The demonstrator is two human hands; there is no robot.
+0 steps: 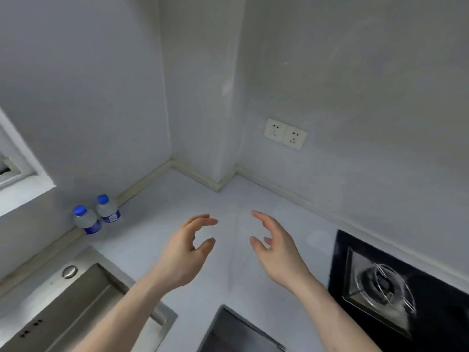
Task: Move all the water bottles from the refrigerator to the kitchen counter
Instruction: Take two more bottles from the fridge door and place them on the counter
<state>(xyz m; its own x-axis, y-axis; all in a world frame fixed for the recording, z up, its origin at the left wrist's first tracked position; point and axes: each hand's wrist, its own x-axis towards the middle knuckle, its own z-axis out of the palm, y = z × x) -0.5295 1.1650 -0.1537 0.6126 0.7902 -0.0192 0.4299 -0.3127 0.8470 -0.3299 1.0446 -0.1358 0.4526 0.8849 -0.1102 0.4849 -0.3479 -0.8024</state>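
Two small clear water bottles with blue caps and blue labels stand upright on the pale kitchen counter [157, 212] against the left wall, one nearer [86, 221] and one just behind it [107, 209]. My left hand [187, 250] hovers over the middle of the counter with curled, spread fingers and holds nothing. My right hand [274, 245] hovers beside it, palm facing left, fingers apart, also holding nothing. Both hands are well to the right of the bottles. The refrigerator is not in view.
A steel sink [71, 301] sits at the lower left. A black gas hob [396, 285] with a burner lies at the right. A double wall socket [285, 134] is on the back wall, and a window frame [22, 168] is at the left edge.
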